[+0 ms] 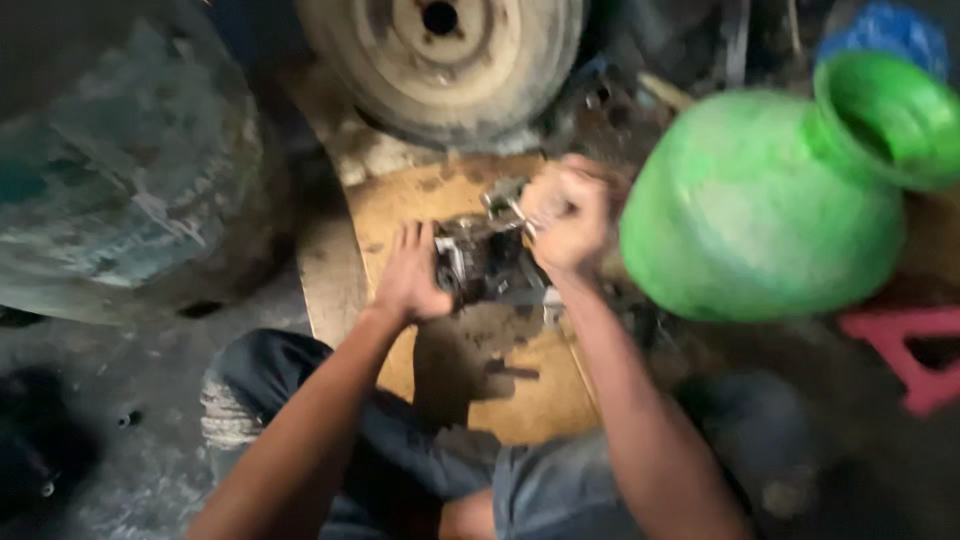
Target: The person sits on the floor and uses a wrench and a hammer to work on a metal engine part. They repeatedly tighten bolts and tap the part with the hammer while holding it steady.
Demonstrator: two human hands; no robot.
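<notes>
My view is dim and smeared with motion blur throughout. The green pot [765,205] is the brightest thing and has soft edges. My hands cast a shadow on the tan board [520,400]. The corners sink into near-black.

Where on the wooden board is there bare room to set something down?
Bare wood shows on the board below the metal part, between the forearms. Around the left hand and right hand it is crowded; the green pot blocks the right.

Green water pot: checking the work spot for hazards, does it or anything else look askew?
Yes. The green water pot lies tipped, its mouth pointing up-right, close beside the right hand. The left hand steadies a grimy metal engine part on a stained board.
</notes>
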